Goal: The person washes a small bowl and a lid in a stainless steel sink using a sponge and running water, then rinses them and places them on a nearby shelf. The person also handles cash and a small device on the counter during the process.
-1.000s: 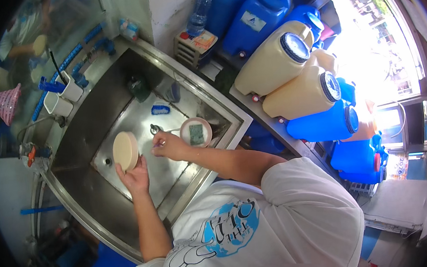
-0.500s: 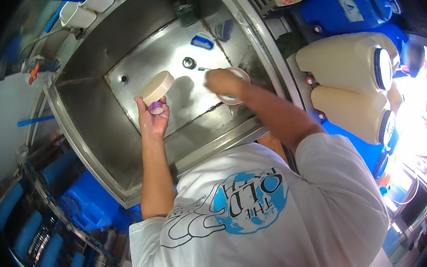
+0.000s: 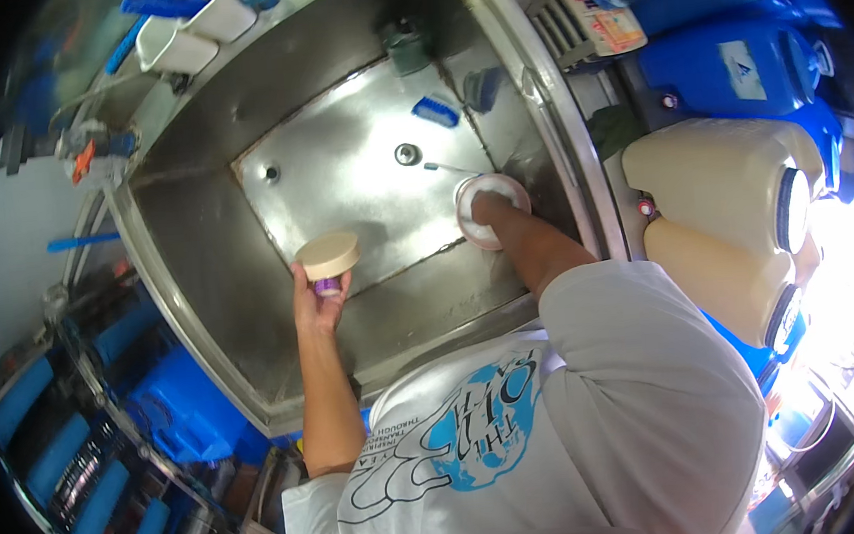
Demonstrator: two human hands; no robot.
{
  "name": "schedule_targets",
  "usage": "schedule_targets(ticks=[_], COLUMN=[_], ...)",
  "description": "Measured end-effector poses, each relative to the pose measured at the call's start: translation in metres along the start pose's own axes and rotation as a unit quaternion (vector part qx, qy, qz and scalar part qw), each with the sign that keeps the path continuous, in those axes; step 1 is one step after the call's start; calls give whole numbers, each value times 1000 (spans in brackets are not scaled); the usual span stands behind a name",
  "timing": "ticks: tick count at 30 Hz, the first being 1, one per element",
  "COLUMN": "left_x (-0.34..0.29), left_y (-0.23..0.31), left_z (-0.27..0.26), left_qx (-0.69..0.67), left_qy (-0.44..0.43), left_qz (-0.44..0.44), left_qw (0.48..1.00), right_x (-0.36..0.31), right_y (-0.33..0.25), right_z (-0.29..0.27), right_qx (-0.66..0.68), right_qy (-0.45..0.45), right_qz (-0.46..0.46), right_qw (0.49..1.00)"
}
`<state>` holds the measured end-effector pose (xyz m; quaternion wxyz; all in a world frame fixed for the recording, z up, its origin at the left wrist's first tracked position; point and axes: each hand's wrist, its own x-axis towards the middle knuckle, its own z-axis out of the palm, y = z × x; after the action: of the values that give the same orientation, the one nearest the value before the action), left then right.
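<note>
My left hand (image 3: 320, 306) is closed around a beige round lid-like piece (image 3: 330, 255) and a small purple cap-like piece (image 3: 327, 287) beneath it, held over the near left part of a metal sink (image 3: 292, 202). On the right, my right hand (image 3: 489, 208) reaches down into a pale pink bowl (image 3: 521, 191) with white foam inside; its fingers are hidden there. A thin-handled tool (image 3: 444, 168) lies beside the bowl, its far end reaching the rim.
A blue scrubbing brush (image 3: 435, 112) and a dark green container (image 3: 406, 48) sit at the sink's far side. Beige jugs (image 3: 710, 164) and blue jugs (image 3: 727, 68) line the right. White holders (image 3: 179, 46) stand at the far left, near an orange-handled tap (image 3: 84, 161).
My right hand has gone from above the bowl's left edge down into it. My left hand has turned the beige piece flatter and sits lower in view. The whole view has shifted.
</note>
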<state>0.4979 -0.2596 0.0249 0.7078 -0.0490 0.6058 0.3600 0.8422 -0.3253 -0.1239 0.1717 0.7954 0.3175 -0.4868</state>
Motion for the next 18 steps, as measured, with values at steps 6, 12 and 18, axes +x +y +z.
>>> schedule_targets(ticks=[6,12,18], left_x=[21,16,13], left_y=[-6,-18,0], left_z=[-7,11,14], left_qx=[50,60,13], left_qy=[5,-122,-261], left_qz=[-45,68,97], left_qw=[998,988,960], right_x=[9,3,1], right_y=[8,8,9], right_z=[-17,-28,-28], right_qx=[0,25,35], right_qy=[13,23,37], right_qz=[-31,-39,-50], right_qw=[999,999,997])
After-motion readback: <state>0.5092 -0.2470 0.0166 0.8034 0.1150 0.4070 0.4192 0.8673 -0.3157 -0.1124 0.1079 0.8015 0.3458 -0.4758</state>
